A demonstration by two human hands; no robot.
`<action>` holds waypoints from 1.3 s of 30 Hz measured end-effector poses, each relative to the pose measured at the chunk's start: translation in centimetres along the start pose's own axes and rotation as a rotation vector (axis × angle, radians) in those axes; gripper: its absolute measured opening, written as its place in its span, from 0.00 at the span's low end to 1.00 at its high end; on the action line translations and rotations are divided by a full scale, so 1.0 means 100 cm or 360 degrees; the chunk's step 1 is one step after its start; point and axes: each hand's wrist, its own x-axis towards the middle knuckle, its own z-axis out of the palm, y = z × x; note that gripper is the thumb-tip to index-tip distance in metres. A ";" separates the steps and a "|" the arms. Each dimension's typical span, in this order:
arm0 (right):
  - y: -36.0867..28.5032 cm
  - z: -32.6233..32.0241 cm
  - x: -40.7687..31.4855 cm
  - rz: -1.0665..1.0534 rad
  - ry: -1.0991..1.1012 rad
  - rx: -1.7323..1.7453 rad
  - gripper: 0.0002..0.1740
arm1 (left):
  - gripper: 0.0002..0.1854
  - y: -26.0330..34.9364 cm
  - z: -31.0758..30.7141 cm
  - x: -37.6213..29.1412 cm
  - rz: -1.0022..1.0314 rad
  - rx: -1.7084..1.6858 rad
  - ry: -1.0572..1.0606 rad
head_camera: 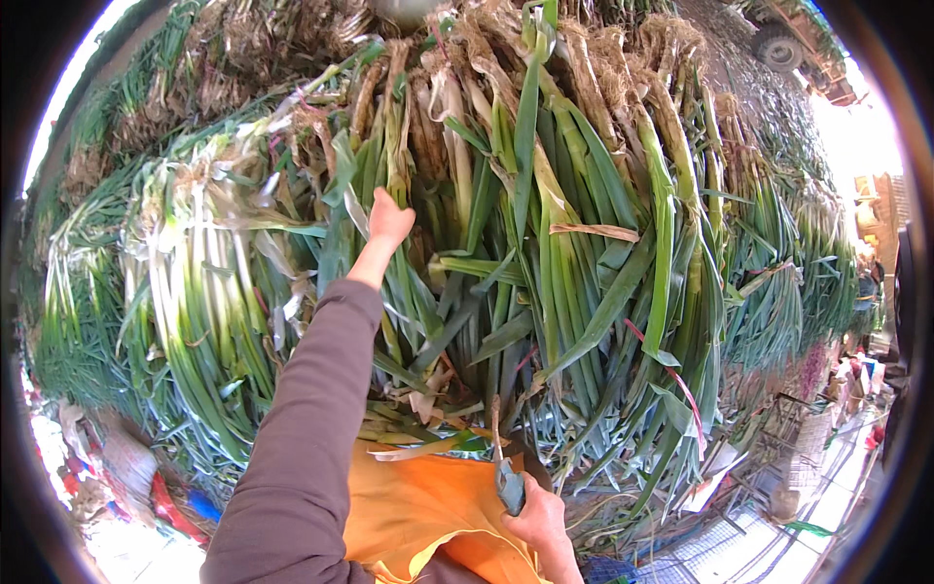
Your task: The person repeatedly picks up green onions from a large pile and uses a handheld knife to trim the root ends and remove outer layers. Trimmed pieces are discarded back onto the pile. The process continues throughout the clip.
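Note:
Large green onions (576,292) lie piled across the view, their brown roots towards the top and green leaves towards me. My left hand (390,217) reaches into the pile at centre-left, against a stalk; its fingers are partly hidden, so I cannot tell whether it grips. Low in the view, in front of an orange apron (438,496), my right hand (538,512) is closed around the blue-grey handle of a small tool (509,488) with a narrow, brownish blade pointing up. Cleaner onions with white stems (211,270) lie to the left of my left arm.
More onion bundles (766,270) stretch to the right, and others with dark roots (241,51) lie at the upper left. A vehicle wheel (779,48) shows at the upper right. Red and blue scraps (175,507) lie at lower left, wire mesh (722,547) at lower right.

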 end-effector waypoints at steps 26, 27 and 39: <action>-0.137 -0.039 -0.068 -0.0423 -0.0014 -0.0315 0.24 | 0.27 -0.060 -0.281 -0.351 -0.1076 -0.1645 -0.1384; -0.141 -0.033 -0.065 -0.0429 -0.0044 -0.0353 0.25 | 0.25 -0.064 -0.271 -0.346 -0.1122 -0.1517 -0.1486; -0.133 -0.003 -0.030 -0.0364 -0.0225 -0.0504 0.22 | 0.24 -0.065 -0.214 -0.316 -0.0684 -0.0769 -0.1231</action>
